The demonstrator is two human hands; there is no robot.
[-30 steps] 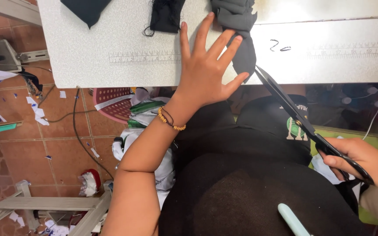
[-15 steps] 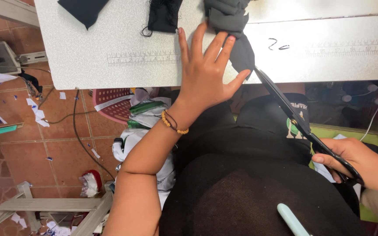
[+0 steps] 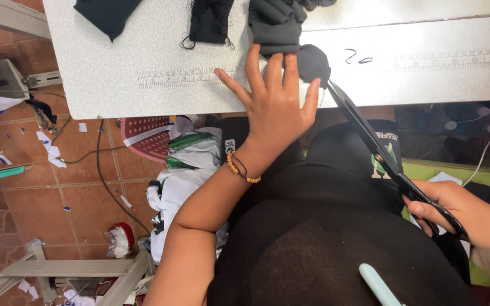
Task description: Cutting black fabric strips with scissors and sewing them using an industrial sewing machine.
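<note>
Head view, looking down over a speckled white worktop (image 3: pixel 114 85) with a printed ruler strip along its near edge. Left hand (image 3: pixel 276 105) lies flat, fingers spread, at the worktop's near edge, fingertips pressing on a folded dark grey fabric piece (image 3: pixel 282 31); grip apart, not closed on anything, just holding the cloth down. A beaded bracelet (image 3: pixel 240 169) sits on that wrist. Right hand (image 3: pixel 446 207) is low at the right, off the worktop, near the lap, grip clamped through the handles of long black scissors (image 3: pixel 370 139). Scissor blades run up and left from that hand, the tip touching the rounded near end of the grey fabric (image 3: pixel 313 63) just right of the left hand's little finger; blades look closed or nearly so, cannot tell exactly. Further left on the worktop: a frayed black cloth scrap (image 3: pixel 210 22), and a dark navy cloth piece (image 3: pixel 106 14) at the far left edge. Handwritten marks sit on the worktop right of the fabric. Below the worktop: the person's black-clad lap (image 3: pixel 313 238), a pale blue-green stick-shaped object (image 3: pixel 378 286) at the near edge, a red perforated plastic basket (image 3: pixel 146 136), a pile of white and green garments (image 3: pixel 191 164), a black cable (image 3: pixel 106 175) on the terracotta tiled floor (image 3: pixel 41 198) with paper scraps scattered about.
</note>
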